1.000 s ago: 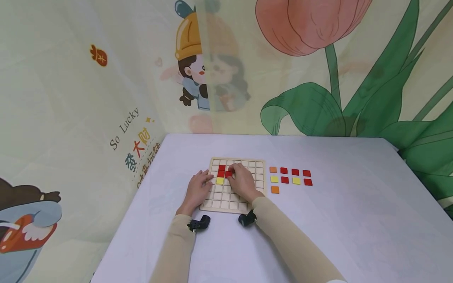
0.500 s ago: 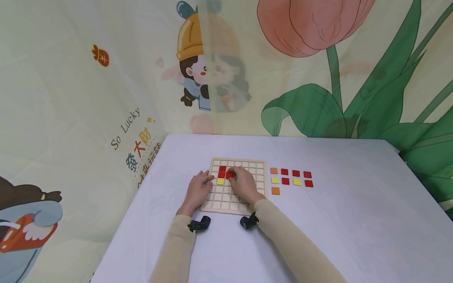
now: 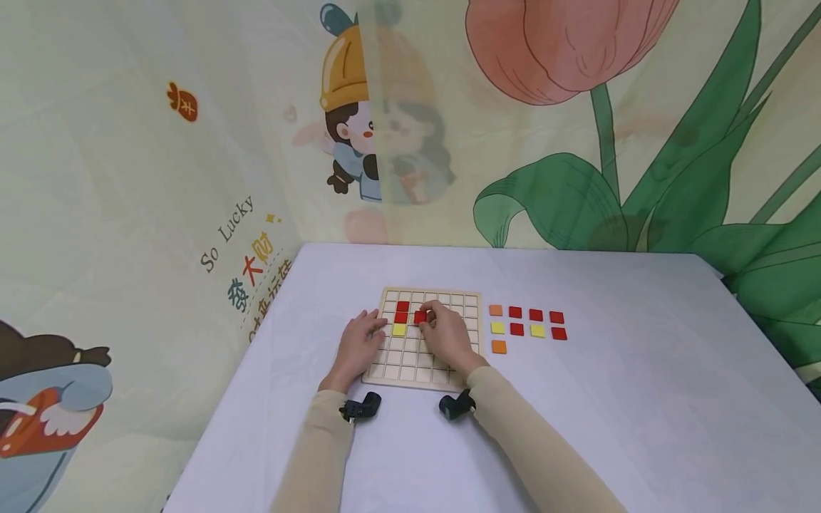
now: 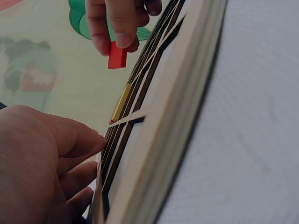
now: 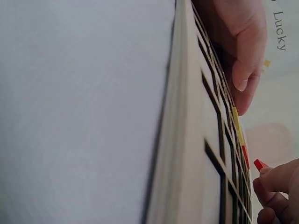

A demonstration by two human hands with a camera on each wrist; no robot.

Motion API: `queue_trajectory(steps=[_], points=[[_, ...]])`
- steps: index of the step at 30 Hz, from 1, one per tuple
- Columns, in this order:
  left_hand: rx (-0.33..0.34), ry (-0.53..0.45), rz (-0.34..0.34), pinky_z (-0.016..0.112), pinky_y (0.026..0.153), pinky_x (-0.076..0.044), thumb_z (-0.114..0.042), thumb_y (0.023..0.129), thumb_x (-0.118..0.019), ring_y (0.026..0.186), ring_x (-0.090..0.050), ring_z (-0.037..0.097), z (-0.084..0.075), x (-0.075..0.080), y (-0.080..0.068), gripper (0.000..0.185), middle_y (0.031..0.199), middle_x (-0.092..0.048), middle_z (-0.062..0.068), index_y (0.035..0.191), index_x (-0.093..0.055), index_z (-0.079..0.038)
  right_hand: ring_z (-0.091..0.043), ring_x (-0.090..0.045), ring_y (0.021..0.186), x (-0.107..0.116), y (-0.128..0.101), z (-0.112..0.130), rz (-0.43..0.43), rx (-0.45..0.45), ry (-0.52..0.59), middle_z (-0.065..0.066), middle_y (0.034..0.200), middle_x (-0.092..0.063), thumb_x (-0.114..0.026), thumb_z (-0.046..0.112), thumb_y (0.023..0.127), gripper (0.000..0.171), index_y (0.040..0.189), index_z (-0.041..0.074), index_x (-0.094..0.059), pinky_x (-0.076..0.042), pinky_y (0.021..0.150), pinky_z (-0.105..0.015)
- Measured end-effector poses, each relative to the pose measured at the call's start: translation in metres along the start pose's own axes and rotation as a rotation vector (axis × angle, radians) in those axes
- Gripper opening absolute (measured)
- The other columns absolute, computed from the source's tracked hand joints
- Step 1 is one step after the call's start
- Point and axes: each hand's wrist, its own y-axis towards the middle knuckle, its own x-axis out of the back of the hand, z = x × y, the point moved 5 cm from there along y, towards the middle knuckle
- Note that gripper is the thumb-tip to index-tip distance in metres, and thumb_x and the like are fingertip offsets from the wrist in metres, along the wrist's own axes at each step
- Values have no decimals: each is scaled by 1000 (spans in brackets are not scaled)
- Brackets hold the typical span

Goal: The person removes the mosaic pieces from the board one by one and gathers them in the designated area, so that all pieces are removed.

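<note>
A wooden grid board (image 3: 449, 298) lies on the white table, holding two red tiles (image 3: 402, 311) and a yellow tile (image 3: 399, 329). My right hand (image 3: 445, 335) pinches a red tile (image 3: 420, 317) just above the board; the left wrist view shows that red tile (image 4: 117, 55) lifted between the fingertips, and the right wrist view catches the tile's corner (image 5: 259, 164). My left hand (image 3: 360, 342) rests with relaxed fingers on the board's left edge (image 4: 154, 154), also seen as the left hand (image 5: 240, 42) in the right wrist view.
Loose tiles lie in rows right of the board: orange (image 3: 496, 311), yellow (image 3: 497, 328), several red (image 3: 535, 314), another orange (image 3: 499, 347). A printed curtain backs the table (image 3: 609, 399) and hangs along its left side.
My right hand has drawn back slightly to the right with the red tile, which now sits lifted off the board rather than flat. The left hand has not moved.
</note>
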Motion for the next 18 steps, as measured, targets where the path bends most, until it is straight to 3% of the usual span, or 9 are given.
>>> queue_trajectory(steps=[8,18], points=[[-21,-2,1,36,114,-8,-22,91,-50,136,-18,17,-2,0,3,32,142,-38,-1,121,-59,-15,-14,-47,60,14,-2,-7,-27,-37,97,6,85,-56,-60,16,86,25,111,19,-57,-41,47,-25],[-12,9,11,36,114,-9,-23,92,-49,137,-17,18,0,-1,1,32,142,-37,-1,121,-59,-14,-12,-51,72,23,-18,-17,-79,-66,129,7,88,-59,-60,17,86,29,114,21,-61,-46,57,-23]])
